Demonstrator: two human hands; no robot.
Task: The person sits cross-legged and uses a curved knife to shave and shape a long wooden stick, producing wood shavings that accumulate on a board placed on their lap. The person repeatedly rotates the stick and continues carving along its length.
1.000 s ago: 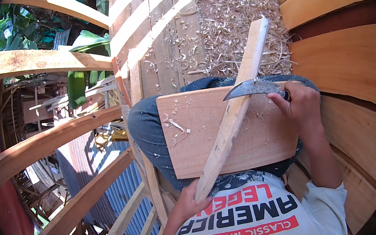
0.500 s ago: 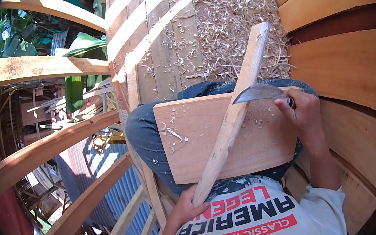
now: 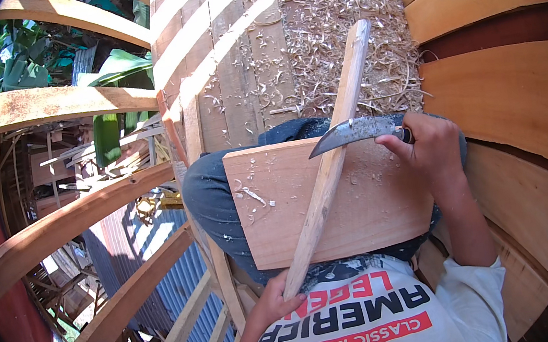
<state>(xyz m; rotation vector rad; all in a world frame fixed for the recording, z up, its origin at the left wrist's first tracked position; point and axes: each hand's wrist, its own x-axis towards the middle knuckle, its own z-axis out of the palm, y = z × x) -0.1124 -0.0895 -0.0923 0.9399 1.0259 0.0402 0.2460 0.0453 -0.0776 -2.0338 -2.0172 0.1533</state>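
Nearest you, your left hand [image 3: 274,302] is closed round the lower end of the wooden stick [image 3: 328,164], just above the white printed shirt [image 3: 376,316]; the fingers wrap the stick so no gap shows. From that grip the stick's long axis runs diagonally, up and to the right, across the flat wooden board [image 3: 334,204] that lies over your lap in blue jeans [image 3: 209,200]; its far end points out past the board toward the shavings. The stick rests on the board along its middle stretch, and a few pale chips lie on the board to its left.

Further out, your right hand [image 3: 430,150] is clenched on the dark handle of the curved knife [image 3: 352,134]; the blade points left, its tip hooked downward, and it meets the stick at the board's far edge, lying crosswise to the stick's length.

Beyond your knees the plank floor [image 3: 233,72] runs away from you, striped with sun and shadow; a thick drift of wood shavings [image 3: 338,24] covers its right part around the stick's tip. To your right stand broad wooden planks [image 3: 499,93]; to your left, curved timber ribs [image 3: 79,217] arch across, with green leaves [image 3: 31,58] showing between them at the far left.
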